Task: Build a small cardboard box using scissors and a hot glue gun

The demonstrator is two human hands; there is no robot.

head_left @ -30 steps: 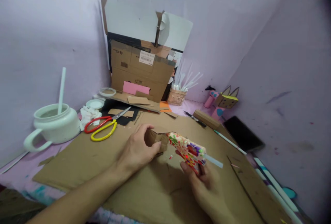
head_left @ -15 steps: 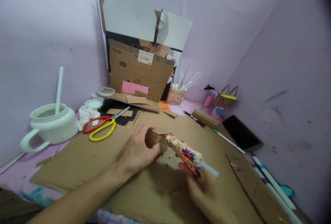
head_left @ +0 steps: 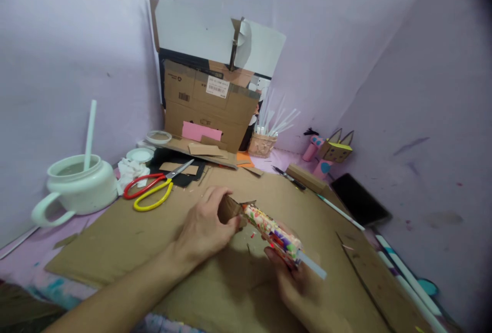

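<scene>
My left hand (head_left: 203,230) is closed round a small brown cardboard piece (head_left: 229,209), holding it on the big cardboard sheet (head_left: 126,230). My right hand (head_left: 303,287) grips a flower-patterned glue gun (head_left: 271,230) by its handle. The gun's nozzle touches the cardboard piece at its right edge. A translucent glue stick (head_left: 312,266) sticks out of the gun's back end.
Red and yellow scissors (head_left: 151,187) lie left of my hands. A pale green pot (head_left: 77,187) with a white stick stands far left. Folded cardboard boxes (head_left: 209,100) lean at the back, beside a basket of glue sticks (head_left: 263,141). A dark phone (head_left: 359,197) lies right.
The glue gun has tilted and shifted slightly left and down, its nozzle staying at the cardboard piece. My left hand has barely moved.
</scene>
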